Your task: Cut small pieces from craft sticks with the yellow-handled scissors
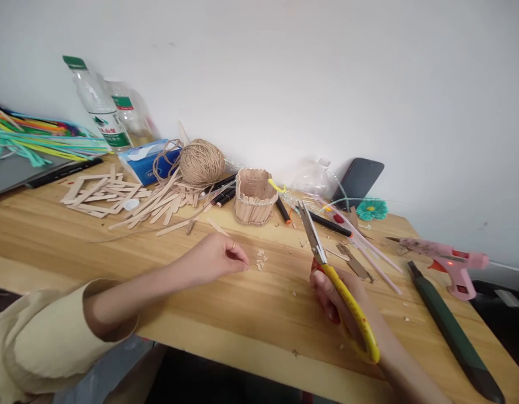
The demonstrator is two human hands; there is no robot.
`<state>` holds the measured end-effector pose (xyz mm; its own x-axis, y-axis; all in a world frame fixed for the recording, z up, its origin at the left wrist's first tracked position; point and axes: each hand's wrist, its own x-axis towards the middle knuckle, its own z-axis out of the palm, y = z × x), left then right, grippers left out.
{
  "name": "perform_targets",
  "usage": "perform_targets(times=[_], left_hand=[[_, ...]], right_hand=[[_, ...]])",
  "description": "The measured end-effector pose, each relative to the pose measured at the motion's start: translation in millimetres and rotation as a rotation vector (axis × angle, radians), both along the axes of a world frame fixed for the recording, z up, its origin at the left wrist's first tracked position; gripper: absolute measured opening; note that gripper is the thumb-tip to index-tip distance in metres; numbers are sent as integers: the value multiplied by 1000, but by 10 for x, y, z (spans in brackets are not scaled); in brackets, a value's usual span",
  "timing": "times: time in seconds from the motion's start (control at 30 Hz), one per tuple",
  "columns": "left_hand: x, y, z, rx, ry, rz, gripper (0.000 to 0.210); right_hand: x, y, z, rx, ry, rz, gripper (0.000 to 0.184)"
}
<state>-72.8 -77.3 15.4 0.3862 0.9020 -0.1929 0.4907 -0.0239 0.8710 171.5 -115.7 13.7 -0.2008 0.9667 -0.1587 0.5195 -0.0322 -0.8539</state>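
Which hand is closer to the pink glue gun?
Right. The right hand, holding scissors, is left of the glue gun; the left hand is much farther left, beside small pale slivers.

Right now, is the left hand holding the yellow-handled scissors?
No, the right hand holds the yellow-handled scissors; the left hand is apart from them.

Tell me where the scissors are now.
Head view, right of centre: the scissors are in the right hand, blades to the right of the small basket.
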Motion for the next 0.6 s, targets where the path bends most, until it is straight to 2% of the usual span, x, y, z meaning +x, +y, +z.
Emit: perform_targets(times=[0.1,0.17,0.37,0.6], left_hand=[[-157,29,-180,65,66,-17,11],[-210,50,-230,113,97,-36,12],[-240,88,-185,84,155,-49,12],[-238,91,-152,193,183,-93,12]], right_hand=[[1,53,26,-44,-57,24,48],[18,89,40,-59,-55,42,49],[96,182,8,-16,-26,58,48],[104,182,-26,-49,106,1,46]])
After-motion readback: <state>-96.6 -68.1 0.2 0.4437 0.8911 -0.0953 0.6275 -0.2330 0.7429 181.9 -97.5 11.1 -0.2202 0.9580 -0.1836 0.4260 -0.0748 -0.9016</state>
